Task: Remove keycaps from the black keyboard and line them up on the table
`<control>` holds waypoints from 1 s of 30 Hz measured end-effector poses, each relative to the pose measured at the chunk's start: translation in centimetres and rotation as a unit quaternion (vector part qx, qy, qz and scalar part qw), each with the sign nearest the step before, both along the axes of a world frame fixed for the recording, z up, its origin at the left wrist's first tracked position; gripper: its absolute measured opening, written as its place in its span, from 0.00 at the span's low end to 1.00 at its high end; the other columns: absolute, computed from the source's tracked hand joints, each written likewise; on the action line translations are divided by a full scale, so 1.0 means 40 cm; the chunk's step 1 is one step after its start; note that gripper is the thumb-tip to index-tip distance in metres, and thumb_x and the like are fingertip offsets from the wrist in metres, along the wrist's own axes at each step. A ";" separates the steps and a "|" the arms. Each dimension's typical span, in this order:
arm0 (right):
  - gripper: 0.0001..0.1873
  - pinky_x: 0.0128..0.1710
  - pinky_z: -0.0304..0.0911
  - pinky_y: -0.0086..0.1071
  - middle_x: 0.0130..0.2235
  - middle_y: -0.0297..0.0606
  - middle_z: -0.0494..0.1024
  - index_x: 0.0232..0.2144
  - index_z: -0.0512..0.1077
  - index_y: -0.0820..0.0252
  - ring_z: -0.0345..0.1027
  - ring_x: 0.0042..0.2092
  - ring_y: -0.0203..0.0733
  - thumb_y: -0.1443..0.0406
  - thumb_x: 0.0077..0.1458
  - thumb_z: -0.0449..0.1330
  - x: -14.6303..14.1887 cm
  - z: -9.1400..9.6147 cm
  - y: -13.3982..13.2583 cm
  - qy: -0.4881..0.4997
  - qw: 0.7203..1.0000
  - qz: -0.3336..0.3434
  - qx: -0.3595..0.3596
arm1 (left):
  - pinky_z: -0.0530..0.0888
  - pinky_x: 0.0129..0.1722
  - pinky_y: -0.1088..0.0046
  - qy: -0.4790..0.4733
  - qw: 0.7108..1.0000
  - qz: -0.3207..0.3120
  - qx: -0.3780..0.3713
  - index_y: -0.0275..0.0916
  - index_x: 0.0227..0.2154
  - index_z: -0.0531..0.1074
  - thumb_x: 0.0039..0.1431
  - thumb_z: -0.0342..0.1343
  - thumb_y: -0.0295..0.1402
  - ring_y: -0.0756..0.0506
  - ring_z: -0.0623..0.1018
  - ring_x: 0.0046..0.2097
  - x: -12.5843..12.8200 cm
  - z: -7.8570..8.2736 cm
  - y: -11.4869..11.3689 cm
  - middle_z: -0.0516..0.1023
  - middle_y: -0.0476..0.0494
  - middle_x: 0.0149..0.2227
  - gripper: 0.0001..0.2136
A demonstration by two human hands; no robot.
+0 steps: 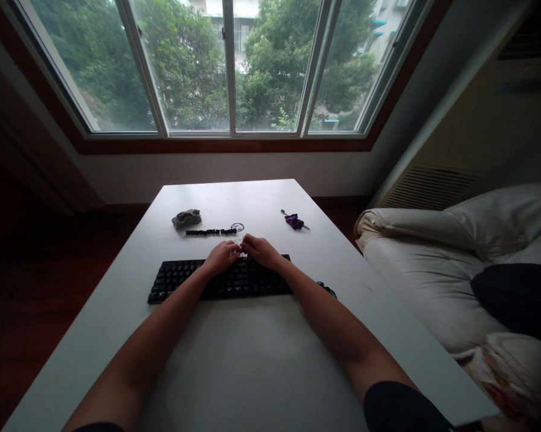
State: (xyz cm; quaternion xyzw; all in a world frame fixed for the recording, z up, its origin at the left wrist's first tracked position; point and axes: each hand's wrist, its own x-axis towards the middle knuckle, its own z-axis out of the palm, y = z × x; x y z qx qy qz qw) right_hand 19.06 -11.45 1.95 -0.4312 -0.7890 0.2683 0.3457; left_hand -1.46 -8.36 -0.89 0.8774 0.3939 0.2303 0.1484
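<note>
Over the back edge of a black keyboard (176,277), my two hands meet with their fingertips close together. My left hand (222,257) is closed in a pinch around the lower end of what looks like a wire keycap puller (241,238). Opposite it, my right hand (262,251) pinches a small dark piece that looks like a black keycap (244,249); fingers partly cover it. Just beyond the hands lies a row of loose black keycaps (210,232), with a thin dark ring (237,227) at its right end. My forearms hide part of the keyboard.
A crumpled grey cloth (186,218) lies at the back left of the white table (252,354). Purple cloth (294,221) is bunched around a thin brush-like stick at the back right. A black cable (328,290) curls beside the keyboard. Right of the table stands a pale sofa (409,270).
</note>
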 end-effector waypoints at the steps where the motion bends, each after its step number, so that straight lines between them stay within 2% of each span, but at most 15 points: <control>1: 0.12 0.34 0.59 0.28 0.30 0.32 0.76 0.34 0.68 0.57 0.66 0.30 0.36 0.56 0.63 0.53 -0.002 0.001 -0.005 -0.012 1.000 0.007 0.020 | 0.71 0.47 0.65 0.000 1.000 -0.002 0.000 0.42 0.37 0.78 0.60 0.55 0.33 0.42 0.75 0.44 0.000 0.000 0.000 0.77 0.43 0.40 0.08; 4: 0.11 0.33 0.57 0.28 0.29 0.32 0.74 0.33 0.69 0.57 0.62 0.29 0.35 0.57 0.62 0.54 -0.005 -0.003 -0.016 -0.029 0.997 -0.002 0.065 | 0.71 0.47 0.66 -0.008 1.000 -0.029 -0.005 0.41 0.38 0.77 0.59 0.54 0.30 0.43 0.75 0.44 0.000 0.003 -0.002 0.78 0.44 0.39 0.08; 8: 0.09 0.32 0.56 0.27 0.27 0.31 0.73 0.32 0.70 0.57 0.61 0.28 0.35 0.59 0.60 0.55 -0.003 -0.015 -0.024 -0.016 0.997 -0.025 0.071 | 0.72 0.47 0.68 -0.022 0.995 -0.090 -0.024 0.42 0.41 0.76 0.54 0.53 0.25 0.44 0.76 0.44 0.001 0.015 -0.014 0.78 0.45 0.42 0.13; 12: 0.11 0.32 0.56 0.27 0.27 0.30 0.73 0.32 0.71 0.57 0.61 0.28 0.35 0.57 0.61 0.53 -0.002 -0.016 -0.028 0.004 0.998 -0.042 0.050 | 0.72 0.46 0.69 -0.030 0.993 -0.108 -0.031 0.42 0.43 0.76 0.56 0.55 0.29 0.45 0.77 0.42 0.002 0.029 -0.025 0.79 0.45 0.41 0.12; 16: 0.18 0.32 0.57 0.27 0.24 0.30 0.72 0.29 0.70 0.57 0.61 0.28 0.34 0.52 0.62 0.52 -0.005 -0.022 -0.019 0.016 0.997 -0.070 0.031 | 0.73 0.43 0.69 -0.022 0.994 -0.098 -0.033 0.43 0.42 0.77 0.60 0.55 0.36 0.45 0.77 0.40 0.003 0.028 -0.025 0.79 0.46 0.39 0.10; 22: 0.22 0.29 0.57 0.27 0.22 0.30 0.69 0.27 0.69 0.58 0.59 0.25 0.34 0.48 0.60 0.53 -0.004 -0.041 0.003 0.077 0.989 -0.128 0.014 | 0.72 0.42 0.70 -0.021 0.996 -0.075 -0.032 0.44 0.40 0.78 0.60 0.56 0.37 0.45 0.77 0.39 0.005 0.019 -0.024 0.79 0.46 0.38 0.09; 30: 0.22 0.30 0.61 0.28 0.23 0.31 0.72 0.30 0.70 0.58 0.66 0.26 0.36 0.47 0.61 0.52 -0.004 -0.052 0.014 0.106 0.987 -0.121 -0.011 | 0.72 0.40 0.71 -0.018 0.997 -0.065 -0.045 0.43 0.38 0.77 0.60 0.56 0.38 0.45 0.77 0.39 0.010 0.029 -0.031 0.80 0.46 0.37 0.08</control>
